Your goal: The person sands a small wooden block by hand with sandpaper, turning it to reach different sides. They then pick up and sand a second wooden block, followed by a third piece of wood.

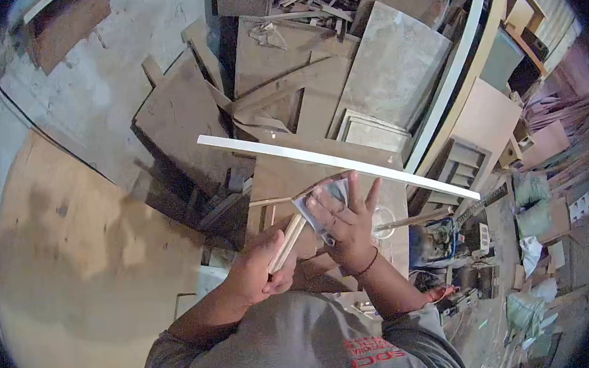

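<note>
My left hand (265, 265) is closed around one end of a pale wooden strip (288, 243), which slants up toward my other hand. The fingers of my right hand (349, 232) are spread and stretched out, with the palm over a thin greyish sheet (303, 204) at the strip's upper end. Most of that sheet is hidden under the fingers. Just beyond my right fingertips, a long white-edged board (338, 164) runs diagonally across the view.
A brown work table (276, 175) lies below my hands. On the left spreads a large plywood sheet (90, 251). Boards (390, 70) and offcuts (317, 5) are stacked at the back. Machinery (447, 248) and clutter stand to the right.
</note>
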The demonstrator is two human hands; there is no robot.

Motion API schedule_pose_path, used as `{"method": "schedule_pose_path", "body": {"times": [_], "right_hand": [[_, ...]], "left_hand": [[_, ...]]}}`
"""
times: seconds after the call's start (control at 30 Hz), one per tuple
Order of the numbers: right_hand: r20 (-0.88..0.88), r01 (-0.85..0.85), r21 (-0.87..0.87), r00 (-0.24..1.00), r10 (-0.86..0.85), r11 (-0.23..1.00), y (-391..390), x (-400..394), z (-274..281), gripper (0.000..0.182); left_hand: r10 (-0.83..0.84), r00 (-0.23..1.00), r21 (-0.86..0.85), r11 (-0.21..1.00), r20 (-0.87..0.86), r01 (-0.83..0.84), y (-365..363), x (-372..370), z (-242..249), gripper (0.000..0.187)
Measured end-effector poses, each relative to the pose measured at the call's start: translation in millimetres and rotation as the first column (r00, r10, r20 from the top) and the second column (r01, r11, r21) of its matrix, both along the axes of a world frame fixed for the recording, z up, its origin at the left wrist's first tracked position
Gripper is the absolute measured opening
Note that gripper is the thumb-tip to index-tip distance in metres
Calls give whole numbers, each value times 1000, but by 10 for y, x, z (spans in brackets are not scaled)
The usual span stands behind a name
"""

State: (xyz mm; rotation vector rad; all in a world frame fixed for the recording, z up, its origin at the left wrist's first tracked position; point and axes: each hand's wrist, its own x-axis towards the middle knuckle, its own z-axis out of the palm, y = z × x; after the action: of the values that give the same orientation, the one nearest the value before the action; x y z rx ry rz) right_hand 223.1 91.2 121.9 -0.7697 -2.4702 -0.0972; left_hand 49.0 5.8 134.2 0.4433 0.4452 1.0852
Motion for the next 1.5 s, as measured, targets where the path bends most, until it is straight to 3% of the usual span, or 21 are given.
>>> {"method": "schedule_pose_path", "body": {"times": [0.03, 0.1, 0.17, 0.2, 0.3, 0.33, 0.4, 0.43, 0.47, 0.53, 0.57, 0.63, 0.73, 0.83, 0.93, 1.0, 1.13, 1.23, 1.33, 1.4, 1.5], "right_hand": [[-104, 44, -19, 994, -46, 999, 48, -14, 9, 46], [0, -118, 101, 993, 119, 988, 16, 31, -113, 48], [117, -275, 196, 960, 256, 941, -45, 84, -238, 50], [177, -85, 121, 982, 63, 989, -24, 70, -124, 45], [-21, 20, -17, 1000, -20, 1000, 48, -7, 0, 38], [268, -13, -1, 963, 13, 1000, -98, -73, 97, 37], [139, -162, 96, 979, 148, 982, -82, -25, -82, 38], [81, -226, 152, 973, 215, 962, -57, 5, -130, 39], [66, -94, 85, 994, 89, 992, 23, 47, -123, 41], [-3, -59, 72, 998, 60, 996, -6, 5, -85, 43], [-42, -45, 73, 998, 48, 996, -13, -46, -50, 43], [-26, -178, 36, 984, 179, 983, -155, -65, 9, 50], [-130, -293, 22, 947, 293, 956, -111, -100, 64, 61], [-181, -274, -114, 951, 251, 955, -162, -64, -27, 65], [-224, -202, -210, 962, 154, 957, -244, -85, 205, 46], [-204, -192, -116, 965, 165, 975, -159, -112, 295, 47], [-189, -229, -247, 964, 185, 942, -142, -66, 254, 50], [-416, -259, -363, 905, 93, 895, -211, -117, 198, 54], [-391, -143, -244, 919, 38, 959, -120, -83, 24, 49], [-413, -77, -449, 901, -131, 890, -49, -68, -24, 47], [-373, -76, -277, 927, -34, 958, -26, -78, 109, 48]], "left_hand": [[24, 1000, -104, 994, -5, -25, 10, 14, 28, 38], [64, 997, -307, 949, -34, -71, 28, 10, 64, 36], [16, 998, -178, 984, 63, -4, 0, -27, -138, 36], [-14, 993, -114, 993, 114, 27, -21, -29, -219, 36], [-8, 995, -88, 996, 101, 17, -3, -32, -159, 34], [28, 996, -159, 987, 84, -14, 22, -35, -95, 33], [89, 995, -305, 949, 39, -73, 42, -32, 25, 32], [81, 996, -244, 967, 41, -69, 45, -43, 9, 32], [75, 996, -185, 981, 49, -65, 29, -40, -32, 31], [75, 995, -104, 992, 71, -68, 27, -39, -92, 31], [102, 994, -166, 982, 35, -95, 47, -40, -82, 31], [149, 988, -286, 945, -47, -156, 73, -50, -57, 31], [163, 980, -255, 948, -116, -188, 80, -1, 13, 29], [154, 987, -174, 972, -46, -160, 83, 13, -75, 30], [83, 997, -226, 971, 1, -80, 99, -25, -95, 32], [39, 999, -192, 981, 0, -38, 80, -45, -131, 33], [-10, 1000, -126, 992, -8, 8, 47, -58, -131, 34], [-9, 999, -149, 989, 43, 16, 35, 9, -176, 34], [-22, 995, -167, 985, 99, 39, 25, 28, -180, 34], [-28, 993, -168, 985, 112, 47, 16, 27, -158, 32], [0, 989, -225, 974, 145, 33, 20, 15, -193, 31]]}}
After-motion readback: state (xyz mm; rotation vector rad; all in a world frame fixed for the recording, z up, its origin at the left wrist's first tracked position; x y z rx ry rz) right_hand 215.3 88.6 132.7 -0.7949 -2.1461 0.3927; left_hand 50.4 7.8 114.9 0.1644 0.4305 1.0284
